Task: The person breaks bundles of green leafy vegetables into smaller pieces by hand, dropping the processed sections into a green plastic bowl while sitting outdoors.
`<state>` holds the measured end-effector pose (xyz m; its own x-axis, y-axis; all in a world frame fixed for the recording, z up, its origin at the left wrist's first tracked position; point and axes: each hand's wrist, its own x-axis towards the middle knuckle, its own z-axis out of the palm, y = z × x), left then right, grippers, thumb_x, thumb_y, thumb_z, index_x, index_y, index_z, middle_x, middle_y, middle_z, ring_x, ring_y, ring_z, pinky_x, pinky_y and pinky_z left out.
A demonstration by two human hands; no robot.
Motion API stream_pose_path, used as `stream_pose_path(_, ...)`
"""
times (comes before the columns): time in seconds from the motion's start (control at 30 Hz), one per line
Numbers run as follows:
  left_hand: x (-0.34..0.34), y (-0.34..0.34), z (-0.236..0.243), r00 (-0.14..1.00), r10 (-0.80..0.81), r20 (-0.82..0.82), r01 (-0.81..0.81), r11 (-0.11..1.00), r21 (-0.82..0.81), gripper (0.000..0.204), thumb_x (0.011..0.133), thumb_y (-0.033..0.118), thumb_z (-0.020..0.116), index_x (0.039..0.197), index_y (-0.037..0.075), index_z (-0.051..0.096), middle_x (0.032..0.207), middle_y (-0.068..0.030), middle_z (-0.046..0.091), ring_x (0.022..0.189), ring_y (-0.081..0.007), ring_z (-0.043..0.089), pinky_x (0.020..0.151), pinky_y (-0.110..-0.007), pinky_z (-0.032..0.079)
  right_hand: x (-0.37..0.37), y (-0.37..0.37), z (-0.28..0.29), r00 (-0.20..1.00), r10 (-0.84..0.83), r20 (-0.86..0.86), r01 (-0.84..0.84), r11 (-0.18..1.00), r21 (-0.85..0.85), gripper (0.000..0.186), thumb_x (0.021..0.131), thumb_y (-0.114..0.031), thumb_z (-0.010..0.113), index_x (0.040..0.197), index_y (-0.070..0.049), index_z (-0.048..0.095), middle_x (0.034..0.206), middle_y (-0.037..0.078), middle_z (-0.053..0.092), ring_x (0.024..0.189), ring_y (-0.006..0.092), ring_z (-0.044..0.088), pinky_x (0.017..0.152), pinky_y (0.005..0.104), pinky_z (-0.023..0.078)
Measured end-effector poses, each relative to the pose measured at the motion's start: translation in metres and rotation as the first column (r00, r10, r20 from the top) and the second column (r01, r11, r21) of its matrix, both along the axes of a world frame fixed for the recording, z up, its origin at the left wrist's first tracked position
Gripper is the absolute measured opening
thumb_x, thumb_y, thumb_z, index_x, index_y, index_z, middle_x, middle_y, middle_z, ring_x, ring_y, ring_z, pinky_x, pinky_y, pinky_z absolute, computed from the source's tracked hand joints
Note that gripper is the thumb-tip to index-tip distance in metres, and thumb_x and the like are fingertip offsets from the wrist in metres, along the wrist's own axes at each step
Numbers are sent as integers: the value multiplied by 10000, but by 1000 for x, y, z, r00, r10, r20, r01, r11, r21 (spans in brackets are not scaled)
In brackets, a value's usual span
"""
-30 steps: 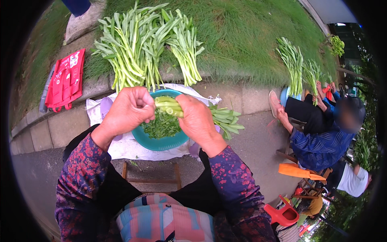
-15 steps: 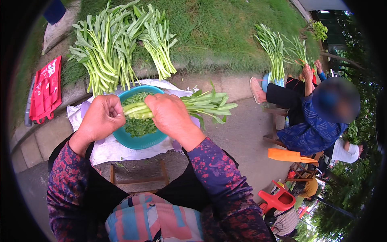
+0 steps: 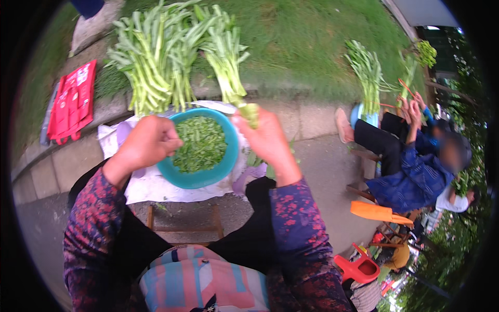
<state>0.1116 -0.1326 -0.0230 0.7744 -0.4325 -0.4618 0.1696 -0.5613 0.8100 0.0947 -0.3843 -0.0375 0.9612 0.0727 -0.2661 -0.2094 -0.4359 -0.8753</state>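
My right hand [image 3: 269,138] is closed round a bunch of leafy green stalks [image 3: 251,115], just past the right rim of a teal basin [image 3: 200,182]. The cut stem ends point up and away from me, and leaves hang below the hand. My left hand [image 3: 147,143] hovers at the basin's left rim with its fingers curled together; whatever they hold, if anything, is hidden. Inside the basin lies a heap of small torn green leaf pieces [image 3: 200,145]. Beyond it, large bunches of long-stemmed greens [image 3: 150,67] lie on the grass edge.
The basin rests on a white sheet [image 3: 143,190], with a wooden stool [image 3: 184,229] before my knees. At left lies a red bag [image 3: 73,104]. To the right, a person in blue [image 3: 410,177] sits handling greens; an orange bag [image 3: 379,212] and red chair [image 3: 358,265] are nearby.
My hands have moved apart. The right hand has carried the bunch rightward off the basin and turned its stem ends up and away. The whole view has shifted slightly.
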Motion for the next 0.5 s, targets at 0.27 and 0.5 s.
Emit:
stream_pose_path(0.27, -2, 12, -28, 905, -216, 366, 283, 949, -141, 140, 759, 19, 599, 861, 59, 686, 842, -131, 672, 827, -286, 644, 735, -354, 496, 8, 0, 12, 949, -120, -292, 289, 703, 650, 253, 894, -183, 604, 1051, -4, 519, 726, 42, 544, 623, 153, 540, 617, 317, 481)
stream_pose_path(0.5, 6, 0, -5, 983, -182, -23, 183, 982, 53, 408, 854, 408, 631, 704, 32, 680, 611, -82, 614, 614, -156, 608, 607, -308, 473, 1, 22, 14, 936, -28, -351, 304, 567, 765, 228, 918, -221, 573, 1025, -23, 539, 734, 50, 559, 648, 152, 555, 613, 288, 488)
